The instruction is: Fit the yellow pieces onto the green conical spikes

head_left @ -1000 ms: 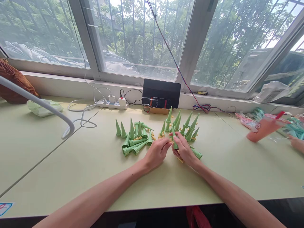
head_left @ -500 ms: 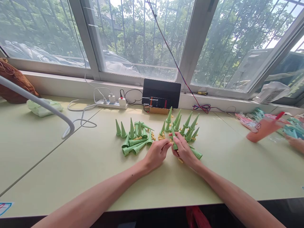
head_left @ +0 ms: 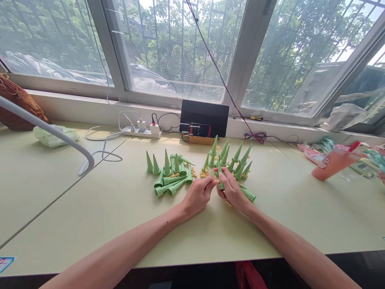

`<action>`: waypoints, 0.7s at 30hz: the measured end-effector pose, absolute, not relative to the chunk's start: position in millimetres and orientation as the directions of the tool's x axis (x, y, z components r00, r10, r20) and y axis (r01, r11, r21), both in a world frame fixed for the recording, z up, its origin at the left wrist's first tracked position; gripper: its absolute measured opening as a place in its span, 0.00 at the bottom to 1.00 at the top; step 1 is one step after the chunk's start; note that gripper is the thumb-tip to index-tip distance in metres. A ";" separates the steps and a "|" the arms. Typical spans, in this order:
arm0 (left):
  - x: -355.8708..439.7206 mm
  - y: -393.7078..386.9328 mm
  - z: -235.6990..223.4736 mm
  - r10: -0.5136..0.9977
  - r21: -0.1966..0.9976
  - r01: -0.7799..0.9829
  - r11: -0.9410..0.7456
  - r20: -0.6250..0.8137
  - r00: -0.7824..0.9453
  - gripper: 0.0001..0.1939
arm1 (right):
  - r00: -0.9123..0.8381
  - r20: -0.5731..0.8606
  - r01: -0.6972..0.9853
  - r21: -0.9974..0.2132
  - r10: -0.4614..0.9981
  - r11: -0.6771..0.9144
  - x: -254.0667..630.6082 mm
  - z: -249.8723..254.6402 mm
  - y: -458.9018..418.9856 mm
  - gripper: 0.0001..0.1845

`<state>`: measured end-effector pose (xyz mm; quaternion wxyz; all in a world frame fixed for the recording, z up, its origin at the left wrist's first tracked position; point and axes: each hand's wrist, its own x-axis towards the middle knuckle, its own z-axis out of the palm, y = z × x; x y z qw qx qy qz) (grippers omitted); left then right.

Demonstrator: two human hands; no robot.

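Observation:
My right hand (head_left: 234,192) is closed around a green plastic cone-shaped spike (head_left: 221,183), its tip pointing up. Pinched together at its base, the fingers of my left hand (head_left: 197,196) hold a small yellow plastic piece (head_left: 216,182), mostly hidden by the fingertips. Several more green spikes (head_left: 177,164) stand or lie in a cluster beyond my left hand. Behind my right hand another group of green spikes (head_left: 237,151) stands upright, with small yellow pieces attached to some. Loose yellow pieces (head_left: 204,174) lie between the two groups.
A tablet (head_left: 204,112) leans on the window sill with a phone (head_left: 200,130) before it. To its left lies a white power strip (head_left: 144,132) with cables. A tilted red drink cup (head_left: 333,162) is at the right, near plastic packets. A white curved bar (head_left: 60,134) crosses the left.
Both my hands stay in nearly the same place, the spike shifting only slightly. At the far right edge, another person's hand has moved back, uncovering a pale green object.

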<state>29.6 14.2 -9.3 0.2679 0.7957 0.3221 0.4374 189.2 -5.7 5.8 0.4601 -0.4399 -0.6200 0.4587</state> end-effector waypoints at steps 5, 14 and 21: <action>29.7 14.2 -8.9 0.761 0.722 0.284 -0.631 0.506 0.406 0.17 | -0.196 0.172 0.126 -0.972 0.965 0.199 189.1 4.8 -4.8 0.18; 30.4 14.1 -10.5 0.768 0.731 0.280 -0.623 0.502 0.398 0.18 | -0.209 0.188 0.126 -0.968 0.960 0.217 190.4 3.0 -3.4 0.15; 30.2 14.1 -10.3 0.779 0.739 0.289 -0.609 0.488 0.394 0.17 | -0.207 0.190 0.137 -0.966 0.960 0.220 190.5 3.9 -3.4 0.15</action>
